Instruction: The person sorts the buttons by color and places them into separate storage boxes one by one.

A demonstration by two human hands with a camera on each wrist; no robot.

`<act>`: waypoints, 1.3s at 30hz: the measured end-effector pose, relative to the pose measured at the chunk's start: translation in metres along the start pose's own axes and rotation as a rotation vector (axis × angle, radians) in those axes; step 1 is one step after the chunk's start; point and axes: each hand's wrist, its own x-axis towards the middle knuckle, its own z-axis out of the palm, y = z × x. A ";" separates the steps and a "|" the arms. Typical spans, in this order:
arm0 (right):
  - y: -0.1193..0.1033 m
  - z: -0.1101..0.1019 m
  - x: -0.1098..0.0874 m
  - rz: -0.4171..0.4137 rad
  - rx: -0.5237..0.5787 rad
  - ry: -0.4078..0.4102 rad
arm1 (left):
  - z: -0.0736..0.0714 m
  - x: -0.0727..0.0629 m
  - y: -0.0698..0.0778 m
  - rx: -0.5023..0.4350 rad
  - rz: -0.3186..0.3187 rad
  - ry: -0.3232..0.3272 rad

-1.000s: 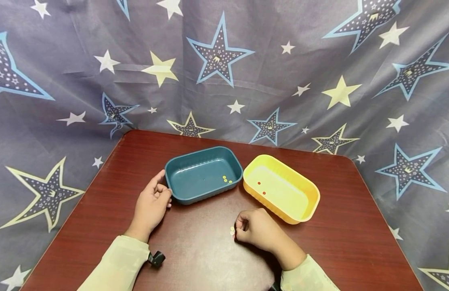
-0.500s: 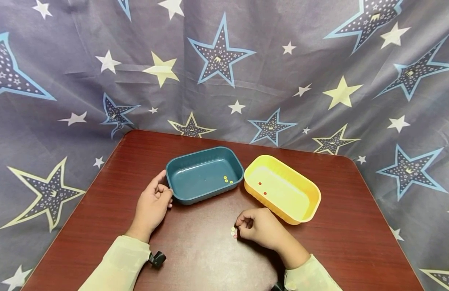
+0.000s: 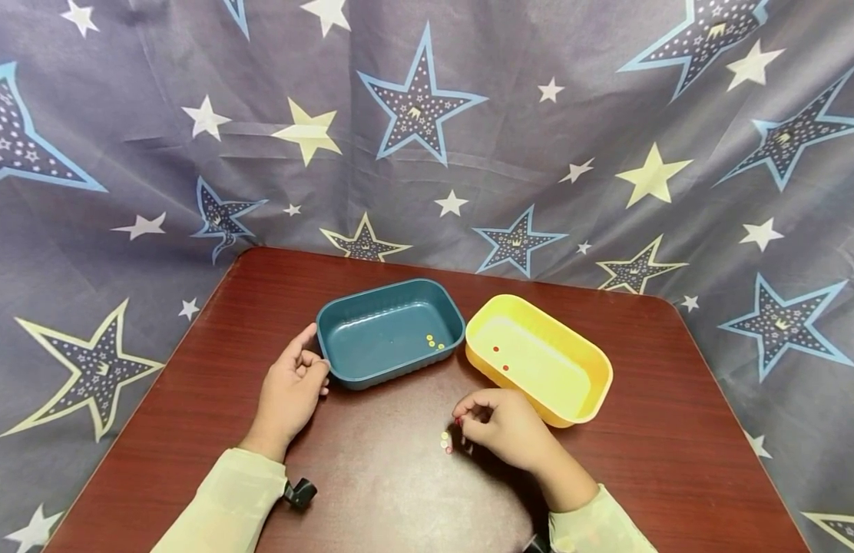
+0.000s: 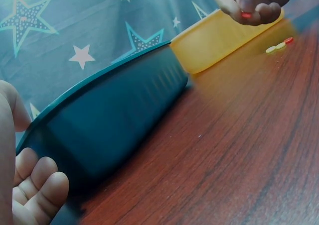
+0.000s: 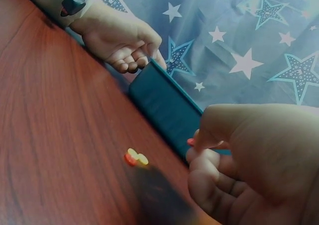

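Note:
My right hand (image 3: 510, 430) pinches a small red button-like disc (image 4: 246, 15) between thumb and index finger, a little above the table, in front of the yellow tray (image 3: 544, 365). Near those fingertips lie two pale yellow discs (image 5: 143, 159) and another red disc (image 5: 130, 159), close together on the tabletop. My left hand (image 3: 292, 395) holds the left end of the dark teal tray (image 3: 372, 338), thumb at its rim and the lower fingers curled outside the wall. Several yellow discs (image 3: 431, 343) sit at the teal tray's right side. Two red discs (image 3: 505, 368) lie inside the yellow tray.
The trays stand side by side, near corners meeting, on a reddish-brown wooden table (image 3: 372, 476). A grey star-print cloth (image 3: 496, 177) hangs right behind the table's far edge. A black wrist device (image 3: 300, 493) sticks out beside the left sleeve.
My right hand has lifted slightly from the loose discs and shifted right toward the yellow tray, a red disc now showing at its fingertips. The left hand stays at the teal tray.

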 end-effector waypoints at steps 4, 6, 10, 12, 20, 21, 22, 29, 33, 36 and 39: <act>-0.004 -0.003 0.000 0.013 0.021 0.021 | 0.000 0.000 0.000 0.000 -0.001 0.001; -0.006 -0.005 0.001 0.019 0.031 0.028 | 0.000 0.000 0.000 0.000 0.000 0.001; -0.010 -0.011 0.001 0.052 0.075 0.028 | 0.000 0.000 0.000 0.000 0.009 0.000; -0.010 -0.014 0.001 0.072 0.099 0.023 | 0.000 0.000 0.000 -0.001 0.011 0.002; -0.015 -0.024 0.002 0.109 0.191 0.019 | 0.000 -0.001 0.000 -0.008 0.006 0.000; -0.016 -0.026 0.002 0.112 0.187 0.017 | 0.000 -0.001 0.000 -0.007 0.009 0.000; -0.017 -0.028 0.002 0.118 0.188 0.016 | 0.001 -0.001 0.000 -0.008 0.010 0.001; -0.026 -0.043 0.006 0.121 0.160 0.032 | 0.001 0.000 0.000 -0.029 0.025 -0.003; -0.028 -0.056 0.009 0.119 0.126 0.047 | 0.001 0.000 0.000 -0.028 0.029 -0.003; -0.029 -0.068 0.012 0.116 0.072 0.064 | 0.001 -0.002 0.005 -0.018 0.025 0.000; -0.028 -0.081 0.015 0.098 0.029 0.076 | 0.000 -0.006 0.018 -0.007 0.022 0.003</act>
